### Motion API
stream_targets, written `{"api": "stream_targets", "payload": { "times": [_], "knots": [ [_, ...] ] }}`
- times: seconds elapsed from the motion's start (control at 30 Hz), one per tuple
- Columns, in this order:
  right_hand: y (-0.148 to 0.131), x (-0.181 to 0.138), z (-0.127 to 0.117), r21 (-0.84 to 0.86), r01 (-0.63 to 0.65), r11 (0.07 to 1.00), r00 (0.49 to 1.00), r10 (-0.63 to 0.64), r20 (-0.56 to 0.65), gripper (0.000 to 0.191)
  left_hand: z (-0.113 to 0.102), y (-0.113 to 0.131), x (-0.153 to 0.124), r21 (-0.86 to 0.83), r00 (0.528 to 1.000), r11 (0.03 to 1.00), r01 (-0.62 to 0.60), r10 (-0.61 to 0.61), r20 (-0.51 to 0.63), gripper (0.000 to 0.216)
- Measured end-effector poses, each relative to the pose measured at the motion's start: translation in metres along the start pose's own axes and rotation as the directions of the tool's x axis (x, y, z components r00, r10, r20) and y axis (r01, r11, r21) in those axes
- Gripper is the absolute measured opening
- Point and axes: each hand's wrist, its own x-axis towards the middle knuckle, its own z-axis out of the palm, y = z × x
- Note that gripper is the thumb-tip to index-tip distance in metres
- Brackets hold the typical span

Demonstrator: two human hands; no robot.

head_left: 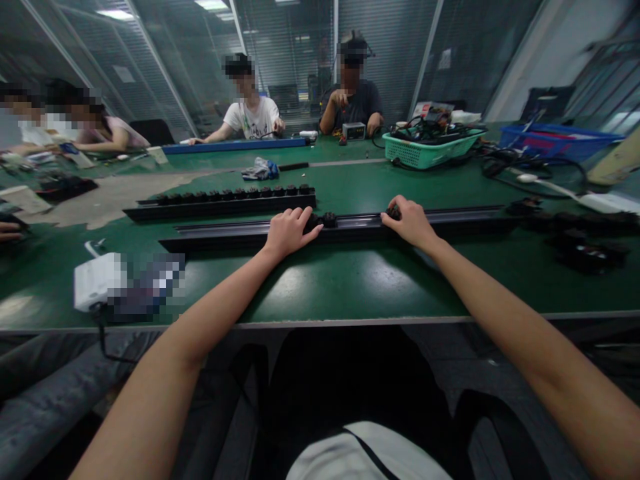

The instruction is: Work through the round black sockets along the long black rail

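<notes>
A long black metal rail (225,239) lies across the table in front of me. My left hand (290,232) is closed over it, fingers curled round a small black block (313,221) that is partly hidden. Just right of those fingers, another small black block (329,219) sits in the rail's channel. My right hand (410,223) pinches a third small black block (394,213) at the rail, mostly covered by the fingers; I cannot tell if it touches the channel. Behind, to the left, lies a second black rail (220,208) with a row of several such blocks.
Loose black blocks (585,250) lie at the right. A green basket (433,148) of cables and a blue basket (560,141) stand behind. A white adapter (97,283) is near the front left edge. Several people sit around the table, two of them opposite me.
</notes>
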Motion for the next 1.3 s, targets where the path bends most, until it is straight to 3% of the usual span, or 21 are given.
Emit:
{"api": "stream_targets", "payload": {
  "times": [0.43,1.3],
  "knots": [
    [0.000,-0.002,-0.007,-0.156,-0.075,0.985,0.997,0.079,0.022,0.019,0.001,-0.001,0.000,0.008,1.000,1.000,-0.003,0.003,-0.010,0.067],
    [0.011,-0.001,-0.015,-0.216,-0.170,0.962,0.985,0.173,-0.003,0.022,-0.002,0.000,0.000,0.000,1.000,1.000,0.008,-0.008,0.002,0.067]
  ]
}}
